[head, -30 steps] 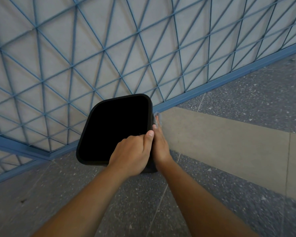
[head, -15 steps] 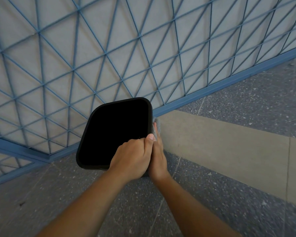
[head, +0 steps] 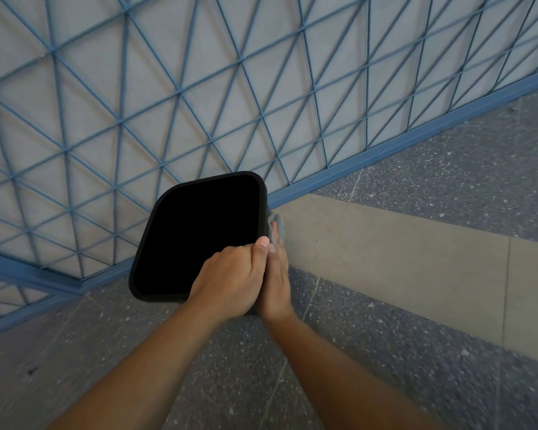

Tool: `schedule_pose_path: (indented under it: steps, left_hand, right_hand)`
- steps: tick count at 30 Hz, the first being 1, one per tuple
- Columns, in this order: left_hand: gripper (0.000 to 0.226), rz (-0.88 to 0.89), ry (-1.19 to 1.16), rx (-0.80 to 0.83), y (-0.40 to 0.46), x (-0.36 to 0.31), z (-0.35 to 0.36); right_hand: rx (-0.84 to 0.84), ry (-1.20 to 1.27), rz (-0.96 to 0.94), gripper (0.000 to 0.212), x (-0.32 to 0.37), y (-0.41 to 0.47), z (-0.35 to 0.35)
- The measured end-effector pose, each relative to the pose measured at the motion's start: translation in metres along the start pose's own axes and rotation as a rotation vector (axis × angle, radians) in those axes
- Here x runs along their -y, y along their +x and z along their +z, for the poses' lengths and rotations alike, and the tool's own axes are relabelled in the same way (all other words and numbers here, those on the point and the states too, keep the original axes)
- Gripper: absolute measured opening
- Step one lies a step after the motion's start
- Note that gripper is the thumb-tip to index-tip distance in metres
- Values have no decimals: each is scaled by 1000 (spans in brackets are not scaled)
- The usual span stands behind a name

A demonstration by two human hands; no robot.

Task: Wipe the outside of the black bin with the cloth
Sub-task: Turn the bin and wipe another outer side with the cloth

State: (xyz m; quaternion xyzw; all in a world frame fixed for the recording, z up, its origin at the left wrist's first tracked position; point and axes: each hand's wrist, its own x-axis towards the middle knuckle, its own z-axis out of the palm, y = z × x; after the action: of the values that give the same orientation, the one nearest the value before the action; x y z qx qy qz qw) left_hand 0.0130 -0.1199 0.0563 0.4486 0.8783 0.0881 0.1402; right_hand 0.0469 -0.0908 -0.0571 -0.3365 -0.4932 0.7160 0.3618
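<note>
Bin wipe, right outer wall

Black bin (head: 196, 237) on floor (head: 385, 352) by blue lattice fence (head: 199, 88). Left hand (head: 230, 280) fingers clenched over near rim, likely steadying it. Right hand (head: 277, 280) fingers extended, pressing grey cloth (head: 277, 226) flat against side.

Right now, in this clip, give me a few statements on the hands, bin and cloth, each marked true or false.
1. The left hand grips the bin at its near rim. True.
2. The cloth lies inside the bin. False: it is against the bin's outer right side.
3. The right hand presses the cloth with straight fingers. True.
4. The bin stands in the middle of the floor. False: it is next to the blue lattice wall.
5. The cloth is red. False: it is grey.
</note>
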Motion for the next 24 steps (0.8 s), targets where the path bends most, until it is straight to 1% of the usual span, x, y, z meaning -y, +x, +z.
schedule_pose_path:
  steps: [2, 4, 8, 11, 12, 14, 17, 19, 22, 24]
  left_hand:
    - [60, 7, -3, 10, -2, 0, -1]
    - [60, -1, 2, 9, -3, 0, -2]
    - [51, -2, 28, -14, -6, -3, -1]
    - [53, 8, 25, -25, -4, 0, 0]
    - [57, 15, 15, -23, -3, 3, 1]
    - [63, 35, -5, -23, -2, 6, 3]
    - [65, 74, -11, -40, -4, 4, 3]
    - [63, 86, 4, -49, -5, 4, 3]
    - [62, 89, 24, -57, -3, 6, 4]
    - [55, 80, 43, -54, -3, 6, 4]
  right_hand:
    - [7, 32, -37, 61, 4, -27, 9]
    - [5, 64, -41, 61, -6, -50, 13]
    - [-20, 46, -15, 54, -23, -30, -1]
    - [-36, 46, 23, 47, -7, -24, 5]
    - [-39, 46, 26, 48, 0, -31, 10]
    - [-52, 66, 10, 58, 6, -46, 18]
    - [-52, 66, -16, 67, 2, -44, 17]
    - [-15, 55, -34, 64, 3, -26, 10]
    - [57, 35, -82, 51, 12, 8, -2]
    - [148, 5, -67, 48, 20, 31, -12]
